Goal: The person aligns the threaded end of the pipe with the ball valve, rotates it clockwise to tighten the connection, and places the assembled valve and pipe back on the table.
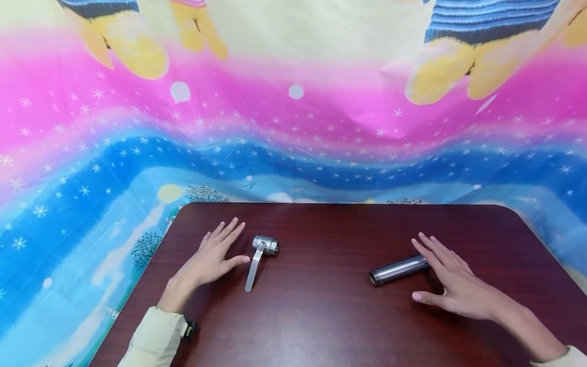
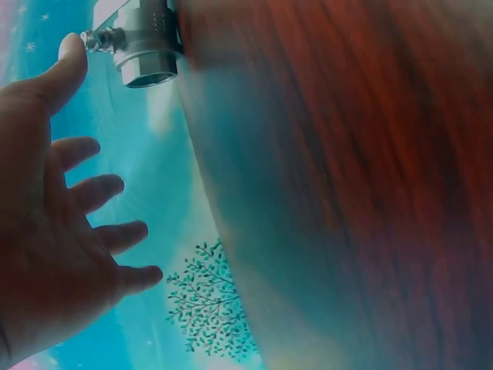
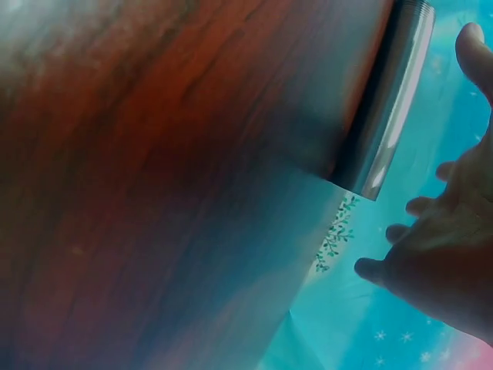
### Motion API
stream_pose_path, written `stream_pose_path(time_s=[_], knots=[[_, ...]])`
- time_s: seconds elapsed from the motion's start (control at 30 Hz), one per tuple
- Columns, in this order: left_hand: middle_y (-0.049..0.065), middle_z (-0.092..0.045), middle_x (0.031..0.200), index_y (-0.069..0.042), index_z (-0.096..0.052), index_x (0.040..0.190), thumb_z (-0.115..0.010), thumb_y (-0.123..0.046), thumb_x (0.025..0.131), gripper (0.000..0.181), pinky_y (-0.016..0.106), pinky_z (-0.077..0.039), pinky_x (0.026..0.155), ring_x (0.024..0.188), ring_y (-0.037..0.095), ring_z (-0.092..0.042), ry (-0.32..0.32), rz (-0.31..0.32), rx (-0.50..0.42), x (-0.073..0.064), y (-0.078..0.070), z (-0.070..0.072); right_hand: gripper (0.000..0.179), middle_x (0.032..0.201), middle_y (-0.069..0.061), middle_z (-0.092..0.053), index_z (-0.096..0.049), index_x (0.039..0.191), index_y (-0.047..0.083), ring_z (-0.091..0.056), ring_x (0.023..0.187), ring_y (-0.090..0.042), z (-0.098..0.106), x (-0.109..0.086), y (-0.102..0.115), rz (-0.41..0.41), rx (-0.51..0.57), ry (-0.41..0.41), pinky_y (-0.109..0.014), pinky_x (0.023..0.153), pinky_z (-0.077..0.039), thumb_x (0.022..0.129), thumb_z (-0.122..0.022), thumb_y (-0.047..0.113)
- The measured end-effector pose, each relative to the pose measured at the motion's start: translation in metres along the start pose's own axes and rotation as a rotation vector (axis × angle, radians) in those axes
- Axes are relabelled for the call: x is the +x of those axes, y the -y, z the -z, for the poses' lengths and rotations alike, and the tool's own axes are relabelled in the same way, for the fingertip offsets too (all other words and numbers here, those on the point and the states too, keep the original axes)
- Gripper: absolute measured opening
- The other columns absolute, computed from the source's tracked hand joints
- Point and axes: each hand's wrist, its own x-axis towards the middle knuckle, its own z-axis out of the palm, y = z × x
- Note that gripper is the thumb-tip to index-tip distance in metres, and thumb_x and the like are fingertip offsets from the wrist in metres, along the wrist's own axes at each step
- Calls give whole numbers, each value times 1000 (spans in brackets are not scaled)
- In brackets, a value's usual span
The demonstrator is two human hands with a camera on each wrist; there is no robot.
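Observation:
A metal ball valve [image 1: 265, 245] with a flat lever handle [image 1: 254, 272] lies on the dark red table, left of the middle. My left hand [image 1: 212, 259] is just left of it, fingers spread and straight, with the thumb close to the lever. In the left wrist view the valve [image 2: 146, 46] shows its open end beyond the thumb tip. To the right lies a dark metal pipe [image 1: 396, 270] with a threaded end. My right hand [image 1: 458, 288] hovers by its right end, fingers extended, partly hiding that end. The pipe [image 3: 385, 100] appears apart from the fingers in the right wrist view.
The wood-grain table [image 1: 316, 316] has rounded far corners. Behind it and along its left side hangs a printed cloth [image 1: 293, 127] in pink and blue. A dark band [image 1: 188, 330] shows at the left cuff.

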Motion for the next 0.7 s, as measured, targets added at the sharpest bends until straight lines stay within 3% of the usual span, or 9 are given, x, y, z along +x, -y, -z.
stream_pose_path(time_s=[0.27,0.37,0.47,0.57,0.7], knots=[[15,-31,176,-15,-35,169,-78,-41,98,87,67,-31,126,161,46,-29,36,-95,-67,13,6,1,104,181,-3,-18,-27,171,25,1,166,-6,1,10,-4,56,52,12,-82,114,-24,88,-88,37],[16,-35,175,-15,-38,168,-80,-35,97,84,63,-37,125,160,42,-35,48,-122,-95,18,7,1,101,180,-3,-21,-30,170,27,1,163,1,2,13,-5,57,70,32,-76,121,-23,88,-88,37],[17,-39,172,-14,-41,166,-81,-28,97,81,61,-42,122,157,39,-41,54,-161,-116,23,7,1,97,178,-5,-28,-33,169,28,0,159,9,2,16,-5,84,45,38,-39,134,-14,89,-87,38],[18,-44,169,-13,-45,164,-82,-23,96,78,59,-45,120,155,38,-45,59,-191,-129,28,8,0,92,174,-10,-36,-38,167,27,-4,157,14,2,19,-6,111,15,42,-2,117,-6,89,-87,38],[17,-49,166,-11,-49,161,-82,-19,95,74,58,-46,119,152,37,-49,59,-213,-144,35,8,-2,83,167,-14,-46,-48,162,23,-28,159,-5,2,23,-7,109,-6,51,5,111,-9,90,-87,36]])
